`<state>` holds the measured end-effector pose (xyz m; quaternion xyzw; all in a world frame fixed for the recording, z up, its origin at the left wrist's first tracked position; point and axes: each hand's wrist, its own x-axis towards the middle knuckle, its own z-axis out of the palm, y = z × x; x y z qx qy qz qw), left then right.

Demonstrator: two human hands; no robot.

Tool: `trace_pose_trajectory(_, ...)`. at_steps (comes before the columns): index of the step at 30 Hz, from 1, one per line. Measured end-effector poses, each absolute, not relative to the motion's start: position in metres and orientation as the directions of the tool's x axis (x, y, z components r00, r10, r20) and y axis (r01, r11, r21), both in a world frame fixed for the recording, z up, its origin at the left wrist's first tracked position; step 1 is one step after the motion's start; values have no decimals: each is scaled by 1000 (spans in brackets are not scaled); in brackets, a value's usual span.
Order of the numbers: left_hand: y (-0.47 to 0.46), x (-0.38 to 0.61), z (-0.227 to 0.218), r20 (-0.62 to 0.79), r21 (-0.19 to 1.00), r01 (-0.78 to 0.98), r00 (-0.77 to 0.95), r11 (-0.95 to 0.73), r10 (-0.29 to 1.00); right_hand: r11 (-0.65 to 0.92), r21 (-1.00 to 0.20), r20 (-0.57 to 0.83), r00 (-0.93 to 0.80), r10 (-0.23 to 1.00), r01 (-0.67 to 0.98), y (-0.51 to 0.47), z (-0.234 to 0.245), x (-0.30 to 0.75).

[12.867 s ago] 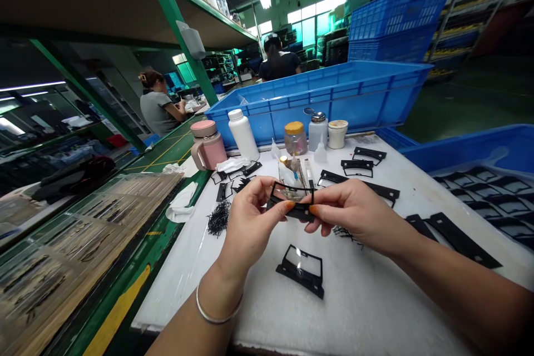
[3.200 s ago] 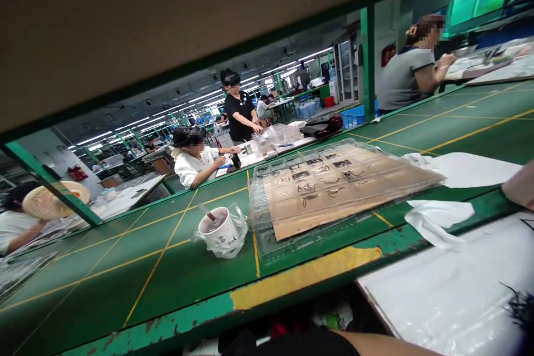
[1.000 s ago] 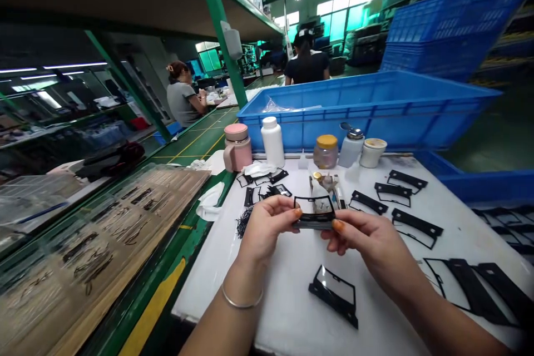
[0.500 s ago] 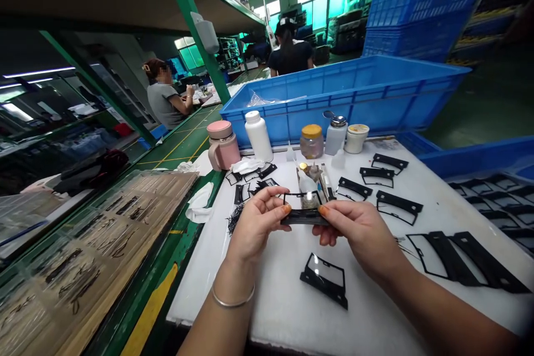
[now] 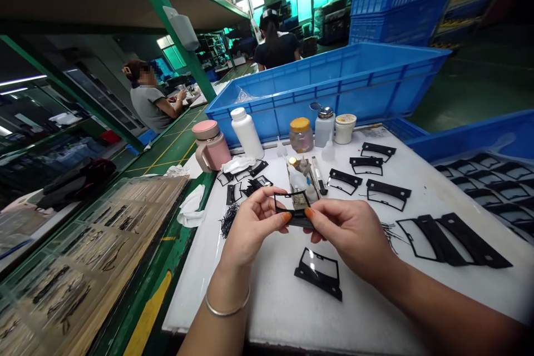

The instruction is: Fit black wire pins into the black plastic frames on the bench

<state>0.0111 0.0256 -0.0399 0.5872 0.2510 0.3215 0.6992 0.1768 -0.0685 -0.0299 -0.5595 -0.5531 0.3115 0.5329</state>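
Black frame (image 5: 293, 216) is pinched up off the middle of the bench (image 5: 267, 311) between my left hand (image 5: 252, 228) and right hand (image 5: 348, 239), both gripping it, with a spare frame (image 5: 317, 278) at 6 o'clock and more frames (image 5: 387, 189) around 3 o'clock.

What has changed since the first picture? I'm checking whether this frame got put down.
Nothing was let go: the left hand and right hand still pinch the black frame, at about the same spot. The view swung aside and back. The loose frames on the white table stayed put.
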Motion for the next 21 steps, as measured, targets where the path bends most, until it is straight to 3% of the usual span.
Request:
trace_pose_trajectory(8,25,12,-41,65,974,-202,675,99,735,216,-913,293,188,938,345,-70,-31,177)
trace_pose_trajectory(21,27,11,-42,69,972,-210,691,108,719,190,-942,248,192,950,278,-70,-28,177)
